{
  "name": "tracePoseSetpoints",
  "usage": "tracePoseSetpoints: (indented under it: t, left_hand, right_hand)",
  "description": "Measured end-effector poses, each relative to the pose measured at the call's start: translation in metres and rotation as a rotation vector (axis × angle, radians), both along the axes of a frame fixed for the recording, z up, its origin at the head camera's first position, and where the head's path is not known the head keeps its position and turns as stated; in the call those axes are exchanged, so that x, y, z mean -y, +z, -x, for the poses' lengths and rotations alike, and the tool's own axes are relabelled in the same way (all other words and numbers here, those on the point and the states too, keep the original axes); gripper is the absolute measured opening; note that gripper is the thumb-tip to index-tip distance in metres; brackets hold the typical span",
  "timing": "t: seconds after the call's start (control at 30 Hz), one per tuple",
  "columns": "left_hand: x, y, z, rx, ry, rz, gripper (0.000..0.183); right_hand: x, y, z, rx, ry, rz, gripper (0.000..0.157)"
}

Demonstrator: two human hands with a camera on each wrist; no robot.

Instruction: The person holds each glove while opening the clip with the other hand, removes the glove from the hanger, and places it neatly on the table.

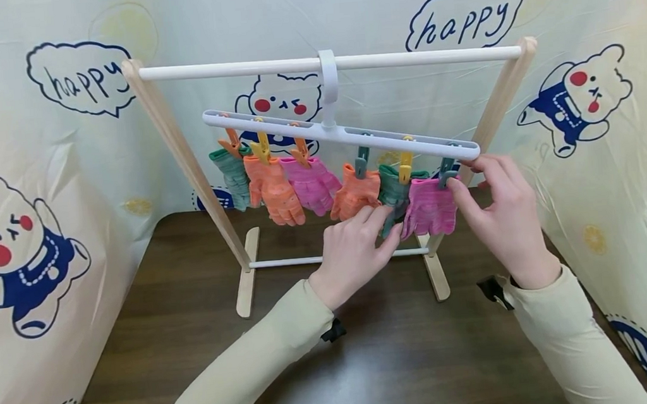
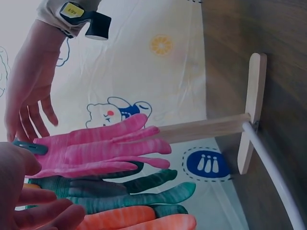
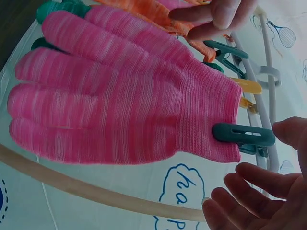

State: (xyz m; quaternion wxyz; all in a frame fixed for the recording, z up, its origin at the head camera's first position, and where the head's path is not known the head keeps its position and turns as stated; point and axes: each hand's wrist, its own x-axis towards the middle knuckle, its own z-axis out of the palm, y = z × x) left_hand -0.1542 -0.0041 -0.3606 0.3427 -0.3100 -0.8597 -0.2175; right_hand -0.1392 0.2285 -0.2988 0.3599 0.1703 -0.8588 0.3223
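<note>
A pink glove [image 1: 430, 207] hangs by its cuff from a dark green clip [image 3: 243, 134] at the right end of the white hanger [image 1: 393, 139]. My right hand [image 1: 503, 204] is beside this clip, its thumb close to the clip's end and its other fingers spread loosely. Whether the thumb touches the clip I cannot tell. In front of the neighbouring green glove [image 2: 134, 196] is my left hand [image 1: 355, 247], fingers relaxed and holding nothing. An orange glove [image 1: 355, 193] hangs just to the left of the green one.
The hanger hooks over the white top bar [image 1: 233, 69] of a wooden rack [image 1: 173, 144] and tilts down to the right. On its left half hang another green glove [image 1: 233, 177], an orange glove [image 1: 277, 193] and a pink glove [image 1: 312, 184]. The rack stands on a dark table [image 1: 370, 363].
</note>
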Motion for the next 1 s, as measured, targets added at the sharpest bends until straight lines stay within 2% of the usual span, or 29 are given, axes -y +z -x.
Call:
tracePoseSetpoints:
  t: [0.27,0.5,0.77,1.0]
  left_hand:
    - [-0.008,0.001,0.004,0.032,-0.005,-0.020,0.031]
    - [-0.013,0.003,0.006,0.036,0.008,-0.005,0.032]
    - [-0.022,0.012,0.007,0.060,0.005,0.027,0.031]
    - [-0.026,0.016,0.009,0.063,0.045,0.063,0.028]
  right_hand:
    - [0.001,-0.002,0.007,0.046,0.071,0.031,0.031]
    - [0.000,-0.004,0.009,0.053,0.069,0.031,0.030]
    - [-0.002,-0.004,0.010,0.048,0.062,0.022,0.030]
    - [-0.001,-0.005,0.012,0.043,0.057,0.002,0.029]
